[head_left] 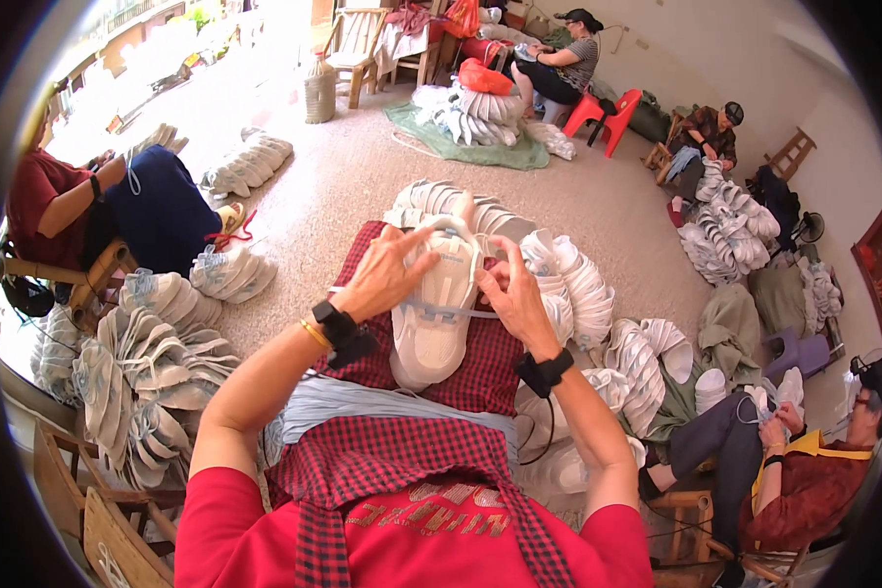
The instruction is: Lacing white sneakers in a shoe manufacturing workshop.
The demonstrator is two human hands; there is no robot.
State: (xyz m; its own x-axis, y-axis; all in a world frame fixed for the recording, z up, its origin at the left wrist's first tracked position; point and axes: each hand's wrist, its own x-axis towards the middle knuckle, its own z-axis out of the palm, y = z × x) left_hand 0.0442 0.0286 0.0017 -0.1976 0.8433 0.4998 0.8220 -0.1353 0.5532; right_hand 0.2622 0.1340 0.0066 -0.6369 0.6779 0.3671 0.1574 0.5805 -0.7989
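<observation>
White and soft-looking, the shoe upper [435,314] lay sole-down on your lap, on the red checked cloth [480,377], with its toe end pointing away from you. Your left hand [384,276] rested on its left side, the grip closed loosely on the edge while the forefinger stretched across the far end. Your right hand [515,296] sat just to the right, its fingers pinched shut on the pale blue lace [439,312] that ran across the middle of the upper. A bundle of pale blue laces [363,402] lay across your lap nearer to you. Beyond your hands, a row of white uppers [568,279] curved away to the right on the floor. A heap of finished pieces [142,363] stood at the left, beside a seated person in a dark red top [44,191]. At the near right another person [804,480] sat on a wooden chair.
</observation>
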